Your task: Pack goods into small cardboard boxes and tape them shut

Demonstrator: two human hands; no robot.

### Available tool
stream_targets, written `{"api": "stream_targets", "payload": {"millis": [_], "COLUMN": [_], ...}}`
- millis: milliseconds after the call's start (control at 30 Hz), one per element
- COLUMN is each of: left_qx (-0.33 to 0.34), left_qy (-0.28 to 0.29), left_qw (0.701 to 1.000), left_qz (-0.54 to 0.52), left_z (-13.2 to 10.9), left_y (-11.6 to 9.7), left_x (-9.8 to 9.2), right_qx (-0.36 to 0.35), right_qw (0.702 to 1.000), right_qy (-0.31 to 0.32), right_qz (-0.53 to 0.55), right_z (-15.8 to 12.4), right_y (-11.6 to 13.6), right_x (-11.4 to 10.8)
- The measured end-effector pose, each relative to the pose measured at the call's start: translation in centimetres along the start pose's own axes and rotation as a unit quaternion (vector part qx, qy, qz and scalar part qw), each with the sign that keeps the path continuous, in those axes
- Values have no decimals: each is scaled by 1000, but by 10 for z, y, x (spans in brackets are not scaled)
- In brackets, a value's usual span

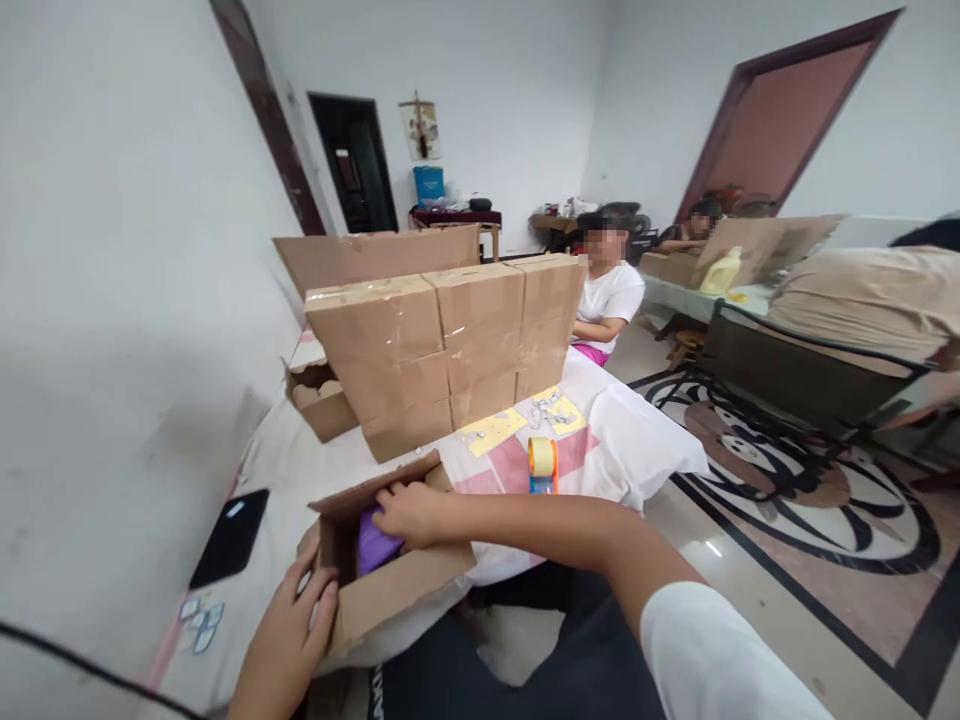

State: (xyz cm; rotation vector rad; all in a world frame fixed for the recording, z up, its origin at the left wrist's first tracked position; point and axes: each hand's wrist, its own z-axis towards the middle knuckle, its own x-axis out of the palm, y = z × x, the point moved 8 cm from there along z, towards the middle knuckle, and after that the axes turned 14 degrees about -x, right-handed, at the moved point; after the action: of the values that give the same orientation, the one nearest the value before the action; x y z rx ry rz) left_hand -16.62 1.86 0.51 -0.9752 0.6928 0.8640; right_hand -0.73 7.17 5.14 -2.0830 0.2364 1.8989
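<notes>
An open cardboard box (409, 600) sits at the near edge of the table in front of me. My left hand (296, 620) grips its left end, with the fingers over the rim. Inside the box lies a soft purple bundle (377, 545), which looks like cloth or a bag. My right hand (416, 515) reaches in from the right, its fingers bent over the bundle; part of the fingertips is hidden. Beyond the box, a tape dispenser (543, 458) with a yellowish roll stands on the tablecloth.
Stacked closed cartons (450, 350) form a wall across the table. A smaller open box (322, 405) stands left of them. A black phone-like slab (231, 538) and small packets (201, 622) lie at left. A person (611, 295) sits behind the cartons; others work at right.
</notes>
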Motion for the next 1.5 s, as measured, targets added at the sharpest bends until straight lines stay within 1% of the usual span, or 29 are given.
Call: {"api": "stream_targets", "payload": {"millis": [100, 200, 300, 467, 533, 633, 700, 833, 967, 1100, 1200, 1300, 1400, 1500], "left_qx": [-28, -79, -120, -146, -150, -153, -159, -171, -176, -177, -166, -144, -144, -136], "left_qy": [-5, 2, 13, 23, 27, 34, 35, 34, 33, 41, 41, 30, 17, 28], "left_qw": [1000, 997, 992, 987, 987, 986, 985, 981, 979, 979, 981, 982, 982, 984], "left_qz": [-11, -23, -42, -58, -60, -60, -63, -80, -96, -96, -97, -115, -117, -116], "left_z": [-7, -8, -7, -10, -10, -9, -6, 2, 11, 14, 13, 9, 9, 14], "left_y": [-23, -36, -37, -35, -34, -32, -30, -27, -26, -24, -27, -33, -28, -25], "left_x": [-9, -14, -15, -14, -13, -10, -8, -6, -4, -2, -1, 0, 7, 18], "right_qx": [-9, -17, -39, -65, -56, -23, -11, -2, -9, -48, -108, -164, -180, -169], "right_qw": [1000, 999, 996, 988, 985, 979, 976, 981, 985, 989, 985, 977, 976, 980], "right_qy": [8, 29, 79, 138, 162, 203, 215, 195, 169, 136, 133, 131, 120, 109], "right_qz": [-12, -11, 1, -13, -16, -19, -17, -5, 16, 30, 29, 24, 14, 0], "right_z": [-9, -11, -5, 5, 8, 13, 16, 18, 13, 8, 5, 0, -4, -9], "right_y": [10, 12, 12, 19, 20, 15, 10, -1, -9, -9, -3, 7, 9, 3], "right_x": [0, -2, 3, 11, 17, 28, 33, 30, 27, 31, 37, 36, 32, 33]}}
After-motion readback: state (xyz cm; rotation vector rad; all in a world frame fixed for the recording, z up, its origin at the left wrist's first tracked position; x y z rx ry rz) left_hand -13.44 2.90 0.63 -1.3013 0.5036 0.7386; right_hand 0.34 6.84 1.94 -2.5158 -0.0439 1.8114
